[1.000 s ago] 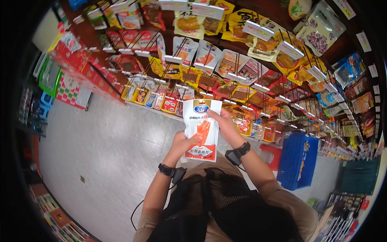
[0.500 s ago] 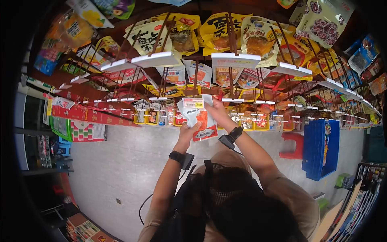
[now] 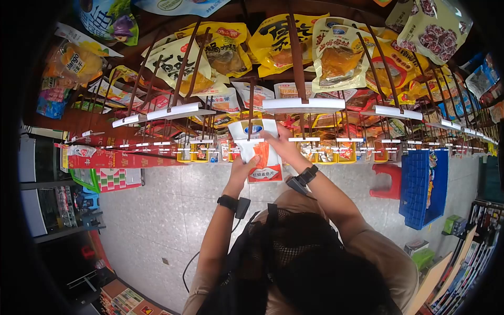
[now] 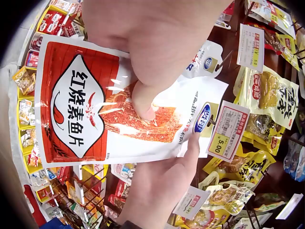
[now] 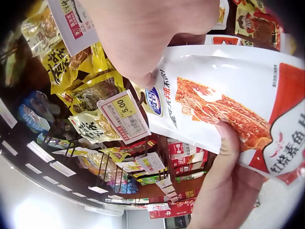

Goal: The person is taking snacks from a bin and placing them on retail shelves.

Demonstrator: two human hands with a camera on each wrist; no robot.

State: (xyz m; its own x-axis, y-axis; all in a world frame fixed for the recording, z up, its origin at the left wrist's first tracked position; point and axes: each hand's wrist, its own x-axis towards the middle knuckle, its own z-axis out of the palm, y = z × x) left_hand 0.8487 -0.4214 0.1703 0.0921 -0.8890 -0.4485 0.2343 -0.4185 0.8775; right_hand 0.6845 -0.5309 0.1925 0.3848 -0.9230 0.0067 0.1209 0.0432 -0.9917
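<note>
A white and red snack packet [image 3: 270,172] with a picture of orange-red strips is held by both hands in front of the hanging rack. My left hand [image 3: 241,173] grips its lower part, thumb [image 4: 145,105] pressed on the printed strips. Near the top edge, my right hand [image 3: 285,148] pinches the packet, thumb beside the blue logo [image 5: 153,101]. A display hook [image 3: 251,102] with a price tag [image 4: 228,131] reading 5.00 meets the packet's top end. In the wrist views the hook's tip lies right at the gold hanging strip.
Yellow and cream snack bags [image 3: 340,55] hang on hooks above and around the hands. White label strips [image 3: 304,104] stick out on hook ends. Lower down stand yellow bins [image 3: 199,157] of small packs. A red stool [image 3: 386,181] and a blue crate [image 3: 415,194] are to the right.
Both hands have carried the packet forward to the rack, and the head view has come nearer the shelves. The price tag, facing the camera half a second ago, now appears nearly edge-on over the packet.
</note>
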